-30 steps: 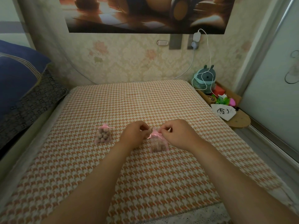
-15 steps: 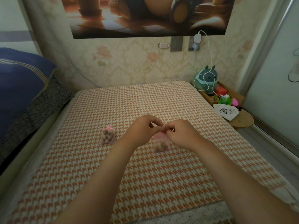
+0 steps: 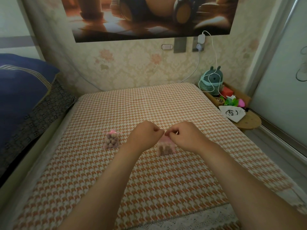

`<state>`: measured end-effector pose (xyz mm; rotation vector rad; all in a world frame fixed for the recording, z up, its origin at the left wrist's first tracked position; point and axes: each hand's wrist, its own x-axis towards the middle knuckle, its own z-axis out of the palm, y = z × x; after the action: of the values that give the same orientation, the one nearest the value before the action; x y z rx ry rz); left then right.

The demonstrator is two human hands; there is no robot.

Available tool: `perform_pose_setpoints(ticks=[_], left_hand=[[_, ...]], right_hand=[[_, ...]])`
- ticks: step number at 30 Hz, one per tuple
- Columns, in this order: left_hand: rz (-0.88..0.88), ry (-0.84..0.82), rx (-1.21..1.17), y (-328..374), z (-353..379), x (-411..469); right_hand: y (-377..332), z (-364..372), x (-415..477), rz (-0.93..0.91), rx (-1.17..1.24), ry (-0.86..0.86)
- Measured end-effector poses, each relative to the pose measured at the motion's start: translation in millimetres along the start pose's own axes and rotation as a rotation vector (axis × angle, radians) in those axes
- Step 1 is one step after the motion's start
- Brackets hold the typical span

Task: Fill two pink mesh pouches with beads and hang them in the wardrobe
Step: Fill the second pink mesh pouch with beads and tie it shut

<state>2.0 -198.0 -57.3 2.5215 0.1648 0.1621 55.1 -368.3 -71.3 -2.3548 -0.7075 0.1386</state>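
Cinching the second pouch (image 3: 166, 147)
I pinch its neck with left hand (image 3: 146, 135) and right hand (image 3: 187, 136), right of the other pouch (image 3: 111, 141), probably to draw it closed.

Open bed cover (image 3: 149, 105) runs to the wall (image 3: 132, 68); a filled pouch (image 3: 111, 141) lies beside the left hand (image 3: 146, 135).

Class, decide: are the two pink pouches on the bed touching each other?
Apart. The head view shows patterned bedcover and the left hand between the left pouch and the right pouch.
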Motion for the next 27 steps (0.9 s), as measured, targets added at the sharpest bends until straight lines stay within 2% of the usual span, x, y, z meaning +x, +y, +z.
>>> perform_pose_setpoints(ticks=[4, 9, 13, 22, 27], left_hand=[[-0.03, 0.054, -0.019, 5.6, -6.1, -2.5], [-0.044, 0.003, -0.062, -2.0, -12.3, -3.4], [-0.035, -0.03, -0.086, -9.0, -10.2, -4.2], [-0.045, 0.001, -0.123, -16.4, -2.0, -1.4], [-0.034, 0.001, -0.117, -19.1, -2.6, -1.5]], right_hand=[[-0.3, -4.7, 1.2, -0.02, 0.067, 0.038], [20.4, -12.9, 5.8, 0.071, 0.07, 0.162], [38.1, -7.2, 7.2, 0.149, -0.077, 0.126], [38.6, 16.7, 17.1, 0.164, -0.284, 0.005], [35.9, 19.3, 18.1, 0.172, -0.274, 0.017]])
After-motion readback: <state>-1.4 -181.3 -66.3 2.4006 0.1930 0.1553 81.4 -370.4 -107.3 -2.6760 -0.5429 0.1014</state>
